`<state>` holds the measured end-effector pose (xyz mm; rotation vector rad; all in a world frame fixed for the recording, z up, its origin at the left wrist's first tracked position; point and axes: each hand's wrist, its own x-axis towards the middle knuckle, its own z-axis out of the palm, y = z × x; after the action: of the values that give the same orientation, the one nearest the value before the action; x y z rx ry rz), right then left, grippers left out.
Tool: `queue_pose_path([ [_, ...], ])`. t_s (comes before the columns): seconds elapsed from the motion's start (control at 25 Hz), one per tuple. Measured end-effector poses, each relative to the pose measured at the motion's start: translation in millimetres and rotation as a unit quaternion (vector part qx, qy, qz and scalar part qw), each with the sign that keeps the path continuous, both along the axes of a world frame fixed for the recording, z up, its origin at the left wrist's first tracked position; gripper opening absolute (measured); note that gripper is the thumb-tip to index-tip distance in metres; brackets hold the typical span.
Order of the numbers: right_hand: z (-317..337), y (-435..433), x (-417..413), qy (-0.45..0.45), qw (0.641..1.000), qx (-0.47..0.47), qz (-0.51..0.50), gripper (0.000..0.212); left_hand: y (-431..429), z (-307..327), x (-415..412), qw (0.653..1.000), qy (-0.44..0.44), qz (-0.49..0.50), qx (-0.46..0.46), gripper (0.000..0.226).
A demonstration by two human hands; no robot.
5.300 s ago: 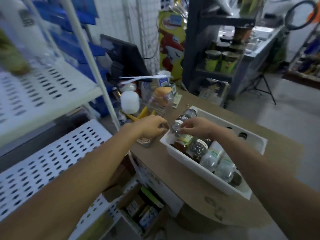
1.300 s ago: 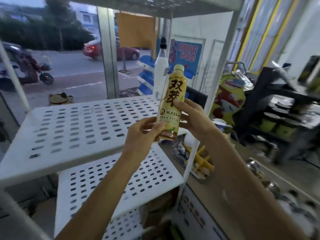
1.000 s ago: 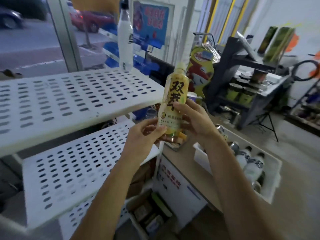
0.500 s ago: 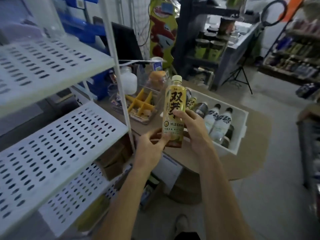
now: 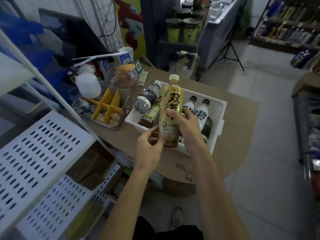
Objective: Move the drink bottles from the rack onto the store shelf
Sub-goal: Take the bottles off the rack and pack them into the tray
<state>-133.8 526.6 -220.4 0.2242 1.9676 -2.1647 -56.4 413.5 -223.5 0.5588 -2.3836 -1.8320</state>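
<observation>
A yellow tea bottle [image 5: 171, 108] is held upright above the near left corner of the white rack bin [image 5: 220, 118], gripped round its middle by the right hand [image 5: 187, 125] and pinched at its base by the left hand [image 5: 149, 148]. Inside the bin, on the brown counter [image 5: 233, 141], a soda bottle [image 5: 146, 98] lies at the left edge and two white bottles [image 5: 200, 113] toward the right edge; an organiser with yellow dividers [image 5: 107, 108] stands just beside the bin's left edge, with a white shelf post [image 5: 52, 87] between it and the perforated shelf [image 5: 39, 153]. The bottles behind the held one are largely hidden by it and by both hands.
</observation>
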Motion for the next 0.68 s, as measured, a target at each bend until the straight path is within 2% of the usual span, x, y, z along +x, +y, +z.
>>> queue_pose_path([
  [0.16,-18.1,-6.6,-21.4,-0.028,0.998,0.041,-0.028,0.047,-15.1,-10.6,-23.5,0.999,0.000,-0.016,-0.046,0.041],
  [0.24,-25.5,-12.0,-33.4,-0.048,0.998,0.032,-0.038,0.046,-27.8,-16.6,-38.4,0.996,0.013,-0.032,-0.077,0.045],
  [0.36,-34.5,-25.1,-60.9,-0.068,0.994,0.059,-0.063,0.047,-48.8,-23.8,-65.1,0.982,0.060,-0.082,-0.160,0.042],
  [0.44,-41.3,-36.2,-82.4,-0.063,0.989,0.113,-0.071,0.051,-63.0,-28.9,-82.8,0.945,0.105,-0.147,-0.271,0.044],
  [0.52,-49.8,-47.1,-104.3,-0.062,0.980,0.172,-0.083,0.047,-77.8,-37.2,-99.8,0.884,0.129,-0.234,-0.383,0.050],
  [0.6,-57.6,-55.9,-121.1,-0.050,0.962,0.247,-0.101,0.046,-89.1,-44.9,-112.6,0.843,0.132,-0.290,-0.434,0.053],
  [0.68,-63.0,-63.3,-133.8,-0.031,0.936,0.332,-0.113,0.051,-97.8,-51.7,-123.9,0.829,0.131,-0.319,-0.440,0.055],
])
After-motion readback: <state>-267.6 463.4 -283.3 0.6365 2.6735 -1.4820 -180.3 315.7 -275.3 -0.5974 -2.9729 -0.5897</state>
